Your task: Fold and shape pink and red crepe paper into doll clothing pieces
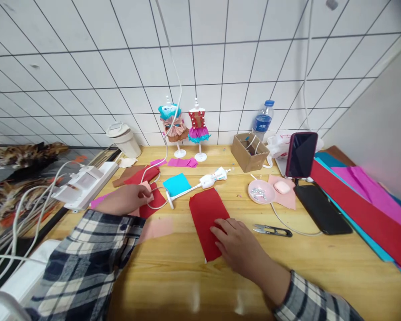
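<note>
My right hand (239, 247) lies flat, fingers spread, on the lower part of a red rectangular fabric piece (205, 211) on the wooden table (187, 276). My left hand (127, 198) reaches left over red and pink scraps (155, 200), its fingers curled on a small pink piece (147, 186). A bare white miniature mannequin (207, 181) lies on its side beyond the red piece, next to a blue square (176, 184). Small thread snips (272, 230) rest just right of my right hand.
Two dressed mini mannequins (183, 122) stand at the back wall with a white cup (125, 140), cardboard box (250, 151) and water bottle (263, 119). A pink bead dish (261, 191), two phones (321, 207) and long crepe sheets (370, 214) lie right. A power strip (87, 183) with cables sits left.
</note>
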`<state>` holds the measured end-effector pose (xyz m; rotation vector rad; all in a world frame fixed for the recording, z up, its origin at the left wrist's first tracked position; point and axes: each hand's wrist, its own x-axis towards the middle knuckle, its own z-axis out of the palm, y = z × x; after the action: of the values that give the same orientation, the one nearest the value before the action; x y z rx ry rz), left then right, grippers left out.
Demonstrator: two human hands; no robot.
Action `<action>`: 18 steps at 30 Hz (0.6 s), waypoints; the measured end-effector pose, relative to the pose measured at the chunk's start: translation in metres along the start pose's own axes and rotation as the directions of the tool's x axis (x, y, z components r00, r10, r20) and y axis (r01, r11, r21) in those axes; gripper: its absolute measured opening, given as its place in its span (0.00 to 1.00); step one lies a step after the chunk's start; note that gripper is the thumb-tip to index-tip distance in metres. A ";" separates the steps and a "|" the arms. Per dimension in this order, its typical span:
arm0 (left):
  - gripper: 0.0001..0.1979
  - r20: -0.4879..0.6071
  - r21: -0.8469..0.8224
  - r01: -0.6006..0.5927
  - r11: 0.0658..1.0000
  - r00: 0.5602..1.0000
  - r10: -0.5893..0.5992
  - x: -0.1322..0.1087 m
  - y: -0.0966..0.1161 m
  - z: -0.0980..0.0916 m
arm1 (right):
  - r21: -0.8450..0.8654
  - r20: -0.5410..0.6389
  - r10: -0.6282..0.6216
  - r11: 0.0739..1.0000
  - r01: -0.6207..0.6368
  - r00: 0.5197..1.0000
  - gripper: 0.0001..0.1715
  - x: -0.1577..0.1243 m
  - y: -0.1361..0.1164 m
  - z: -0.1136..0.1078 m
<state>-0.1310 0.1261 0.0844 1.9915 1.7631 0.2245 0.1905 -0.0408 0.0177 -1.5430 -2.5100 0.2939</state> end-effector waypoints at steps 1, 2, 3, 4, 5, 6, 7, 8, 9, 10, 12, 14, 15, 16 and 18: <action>0.13 0.040 0.036 0.019 0.999 0.999 -0.021 -0.006 -0.005 0.007 | 0.008 0.032 -0.005 1.000 0.004 0.999 0.17 0.001 -0.002 -0.002; 0.13 0.076 0.070 0.032 0.997 0.996 -0.037 -0.013 -0.009 0.015 | 0.017 0.055 -0.005 1.000 0.004 0.998 0.16 0.002 -0.003 -0.005; 0.14 0.108 0.105 0.035 0.994 0.993 -0.046 -0.020 -0.012 0.023 | 0.028 0.069 -0.003 1.000 0.001 0.998 0.15 0.002 -0.004 -0.007; 0.15 0.147 0.164 0.018 0.986 0.988 -0.042 -0.026 -0.013 0.030 | 0.041 0.074 0.000 0.999 -0.003 0.997 0.15 0.003 -0.005 -0.010; 0.14 0.184 0.195 -0.011 0.981 0.983 -0.025 -0.032 -0.014 0.037 | 0.051 0.071 0.008 0.999 -0.012 0.997 0.14 0.003 -0.006 -0.011; 0.13 0.206 0.203 -0.037 0.978 0.978 -0.006 -0.037 -0.014 0.043 | 0.057 0.064 0.016 0.998 -0.019 0.998 0.14 0.003 -0.006 -0.012; 0.12 0.228 0.204 -0.064 0.977 0.974 0.016 -0.041 -0.013 0.048 | 0.059 0.054 0.018 0.998 -0.022 0.998 0.14 0.003 -0.006 -0.013; 0.10 0.245 0.192 -0.087 0.978 0.969 0.038 -0.044 -0.012 0.053 | 0.058 0.047 0.014 0.998 -0.017 0.999 0.15 0.003 -0.005 -0.012; 0.08 0.263 0.176 -0.109 0.978 0.963 0.060 -0.046 -0.009 0.056 | 0.057 0.042 0.006 0.998 -0.008 0.999 0.15 0.003 -0.005 -0.012; 0.06 0.286 0.158 -0.133 0.978 0.955 0.084 -0.047 -0.006 0.059 | 0.059 0.039 -0.003 0.998 0.000 0.999 0.16 0.003 -0.004 -0.010; 0.06 0.329 0.113 -0.182 0.977 0.935 0.137 -0.050 0.003 0.061 | 0.069 0.037 -0.009 0.998 0.007 0.999 0.18 0.002 -0.004 -0.007; 0.09 0.349 0.043 -0.217 0.975 0.918 0.189 -0.052 0.013 0.061 | 0.077 0.035 0.003 0.997 -0.006 0.999 0.20 0.000 -0.004 -0.004; 0.10 0.349 0.002 -0.227 0.974 0.913 0.212 -0.054 0.016 0.061 | 0.079 0.035 0.009 0.997 -0.012 0.999 0.20 -0.001 -0.004 -0.003; 0.10 0.351 -0.030 -0.233 0.972 0.908 0.229 -0.055 0.019 0.060 | 0.080 0.036 0.013 0.997 -0.015 0.999 0.20 -0.001 -0.003 -0.002; 0.15 0.364 -0.031 -0.239 0.971 0.902 0.233 -0.056 0.019 0.058 | 0.081 0.033 0.023 0.996 -0.026 0.999 0.20 -0.002 -0.002 -0.002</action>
<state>-0.0990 0.0573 0.0517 2.0951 1.2947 -0.0812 0.1901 -0.0439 0.0199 -1.5507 -2.4721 0.4218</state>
